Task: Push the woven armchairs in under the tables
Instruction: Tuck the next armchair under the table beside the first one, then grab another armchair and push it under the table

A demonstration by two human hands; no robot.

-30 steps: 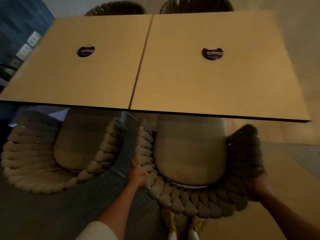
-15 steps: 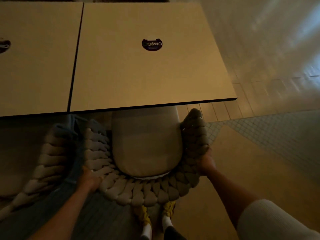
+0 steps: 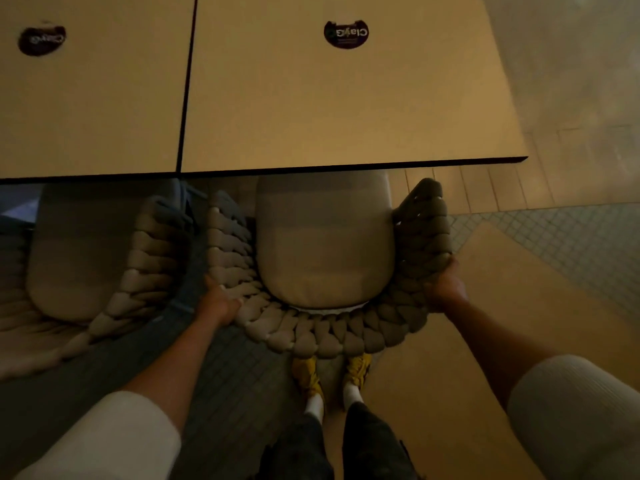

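A woven armchair [image 3: 325,336] with a beige seat cushion [image 3: 323,244] stands right in front of me, its front tucked under the right table [image 3: 346,105]. My left hand [image 3: 216,303] grips the braided backrest on its left side. My right hand [image 3: 443,287] grips the same backrest on its right side. A second woven armchair [image 3: 138,268] stands to the left, its front under the left table [image 3: 90,98]. The fronts of both chairs are hidden by the tabletops.
The two square tables butt together edge to edge, each with a dark round sticker [image 3: 346,33]. My yellow shoes [image 3: 306,374] stand just behind the chair back. Tiled floor [image 3: 561,237] stretches to the right; the two chairs nearly touch.
The view has shifted closer and to the right. The gripped armchair sits a little deeper under the right table. Both hands keep their hold on the backrest.
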